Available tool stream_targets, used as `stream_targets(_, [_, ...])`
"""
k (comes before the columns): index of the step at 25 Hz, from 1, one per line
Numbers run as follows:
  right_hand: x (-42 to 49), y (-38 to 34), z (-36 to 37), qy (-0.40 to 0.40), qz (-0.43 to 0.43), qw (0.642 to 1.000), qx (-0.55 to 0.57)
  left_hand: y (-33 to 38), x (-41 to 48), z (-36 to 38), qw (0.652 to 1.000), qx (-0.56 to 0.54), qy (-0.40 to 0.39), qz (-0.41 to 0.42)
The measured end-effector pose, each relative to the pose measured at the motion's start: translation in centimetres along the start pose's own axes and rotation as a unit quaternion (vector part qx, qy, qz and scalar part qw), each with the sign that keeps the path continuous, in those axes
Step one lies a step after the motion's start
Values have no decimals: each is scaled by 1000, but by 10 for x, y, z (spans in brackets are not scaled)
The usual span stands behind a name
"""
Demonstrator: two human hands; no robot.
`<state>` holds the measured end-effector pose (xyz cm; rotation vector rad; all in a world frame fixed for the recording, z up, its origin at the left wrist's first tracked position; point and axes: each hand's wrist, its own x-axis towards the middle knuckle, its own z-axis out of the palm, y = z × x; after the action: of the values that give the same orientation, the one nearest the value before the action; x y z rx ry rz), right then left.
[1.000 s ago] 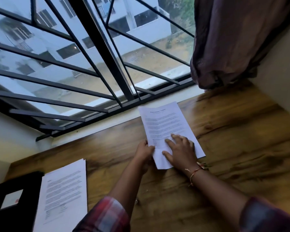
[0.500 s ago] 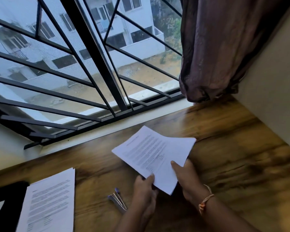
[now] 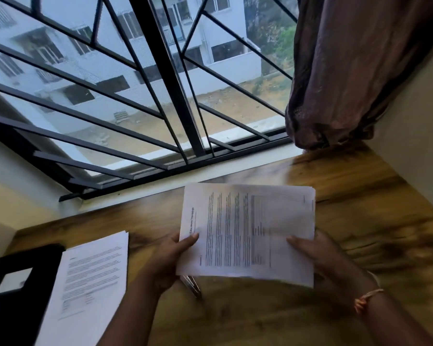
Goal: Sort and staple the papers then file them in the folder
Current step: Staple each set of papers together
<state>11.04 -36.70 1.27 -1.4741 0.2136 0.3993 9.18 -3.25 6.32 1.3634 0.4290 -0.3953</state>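
Window (image 3: 165,83): the largest thing in view, across the far side; black metal bars cross the glass, with a pale building and bare ground outside.
Worktop (image 3: 375,221): brown wood grain, running from the white sill below the window toward the camera, with a cream wall along its right side.
Curtain (image 3: 348,71): dull purple-brown cloth, bunched at the far right, its lower end hanging just above the worktop's far right corner.
Held papers (image 3: 248,233): a sheaf of printed white sheets, turned sideways so the lines of text run up and down and the heading sits near the left edge; raised over the middle of the worktop between both hands, sheet edges slightly offset at the far right corner.
Flat papers (image 3: 90,283): a second printed stack lying on the worktop at the near left, well apart from the held sheaf.
Folder (image 3: 15,308): black, flat at the near left corner, a pale rectangle on its cover; the flat papers meet or overlap its right edge, and I cannot tell which.
Right grip (image 3: 328,260): pinches the sheaf's near right edge, thumb on top, fingers hidden beneath.
Left grip (image 3: 170,260): pinches the near left edge, thumb on the printed face.
Wrist thread (image 3: 368,295): orange and pale, around the right wrist.
Stapler (image 3: 193,285): metallic, on the worktop, partly hidden under the sheaf's near left corner, just beside the left grip.
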Motion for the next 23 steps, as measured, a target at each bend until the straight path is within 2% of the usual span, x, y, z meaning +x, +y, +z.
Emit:
stream_targets(4, [-4,-9,9,9,-127,991,-52,-3,8,9,987,80,52,132])
stream_targets(6, [-5,-8,11,31,-146,987,-57,-13,10,9,982,78,59,159])
stream_targets(9, [1,5,12,50,-137,985,-94,-36,15,3,980,96,74,155])
stream_targets(15, [8,17,12,75,-138,983,-98,-54,22,-5,983,71,81,147])
stream_targets(18, [11,23,12,54,-115,980,-151,-61,20,-6,990,73,77,96])
stream_targets(20, [13,19,15,65,-127,973,-181,-61,19,-7,991,65,86,81])
stream_targets(23, [18,-6,20,69,-166,973,-144,-44,11,-14,995,26,66,73])
